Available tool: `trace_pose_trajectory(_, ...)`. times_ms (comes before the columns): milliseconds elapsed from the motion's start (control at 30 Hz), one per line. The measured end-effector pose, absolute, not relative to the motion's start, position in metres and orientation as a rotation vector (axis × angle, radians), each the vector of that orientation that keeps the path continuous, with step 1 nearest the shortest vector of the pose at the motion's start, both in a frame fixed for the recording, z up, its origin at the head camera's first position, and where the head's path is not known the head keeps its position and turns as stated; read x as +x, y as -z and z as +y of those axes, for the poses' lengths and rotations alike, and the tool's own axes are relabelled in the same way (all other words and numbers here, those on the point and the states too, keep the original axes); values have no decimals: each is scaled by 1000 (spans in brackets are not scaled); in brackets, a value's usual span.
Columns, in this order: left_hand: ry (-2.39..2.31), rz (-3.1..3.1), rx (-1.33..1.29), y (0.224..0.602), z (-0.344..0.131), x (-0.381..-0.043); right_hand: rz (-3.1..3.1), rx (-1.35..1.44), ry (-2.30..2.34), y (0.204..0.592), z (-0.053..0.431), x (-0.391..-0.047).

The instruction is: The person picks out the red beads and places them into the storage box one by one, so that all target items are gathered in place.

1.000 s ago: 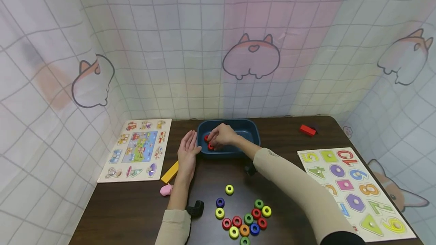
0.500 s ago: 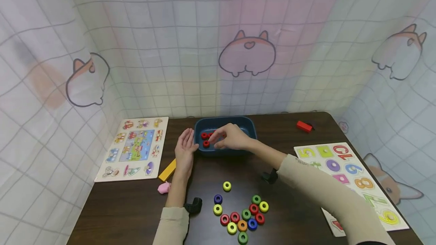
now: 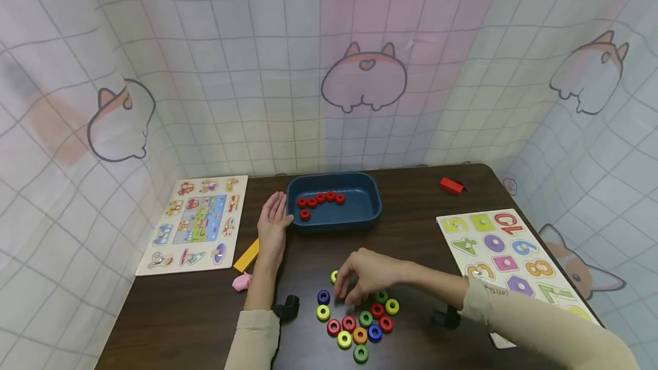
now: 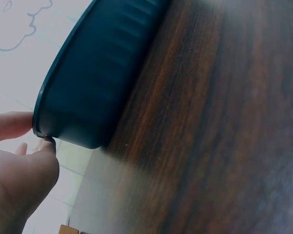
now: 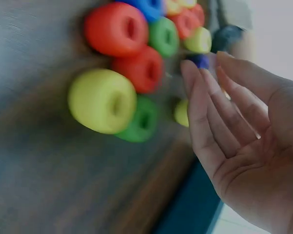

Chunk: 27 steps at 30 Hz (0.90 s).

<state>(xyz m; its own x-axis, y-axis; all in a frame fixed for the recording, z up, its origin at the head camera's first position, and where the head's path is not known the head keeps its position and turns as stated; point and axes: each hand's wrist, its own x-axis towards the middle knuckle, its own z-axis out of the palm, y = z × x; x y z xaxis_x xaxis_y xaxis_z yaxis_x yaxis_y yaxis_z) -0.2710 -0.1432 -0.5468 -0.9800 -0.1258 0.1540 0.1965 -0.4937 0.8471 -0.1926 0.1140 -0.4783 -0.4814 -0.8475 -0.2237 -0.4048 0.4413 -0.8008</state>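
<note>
Red, yellow, green, blue and orange rings lie in a loose cluster on the dark wooden table in the head view, and the right hand hangs over the cluster's far edge, fingers relaxed and curved downward, holding nothing that shows; a yellow ring peeks out at its fingertips and a green ring sits just under its palm. Beyond that hand a blue tray holds six red rings. The left hand lies flat with straight fingers, its thumb side touching the tray's near corner. In the left wrist view the thumb and a fingertip rest against the tray rim, not curled round it, so the hand steadies rather than grips. In the right wrist view, blurred, the hand is spread with fingers straight and apart, and just past the fingertips sit a yellow ring, two red ones and green ones. The rings look like small, rigid, smooth wood or plastic, probably light and apt to roll or skid if nudged; a pinch across the outer rim, thumb against one or two fingers, should lift one cleanly.
</note>
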Motion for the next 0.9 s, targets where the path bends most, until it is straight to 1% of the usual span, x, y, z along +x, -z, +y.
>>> trace_pose_trajectory(200,2588,-1478,-81,546,-144,-269,2056,-1067,834,496,116,-180)
trace_pose_trajectory(367,2625,-1466,-95,540,-144,-265,1935,-925,947,503,113,-175)
trace_pose_trajectory(567,2629,-1456,-114,534,-146,-263,1919,-832,969,501,108,-169)
trace_pose_trajectory(900,2579,-1480,-86,547,-144,-270,1964,-794,983,485,105,-165)
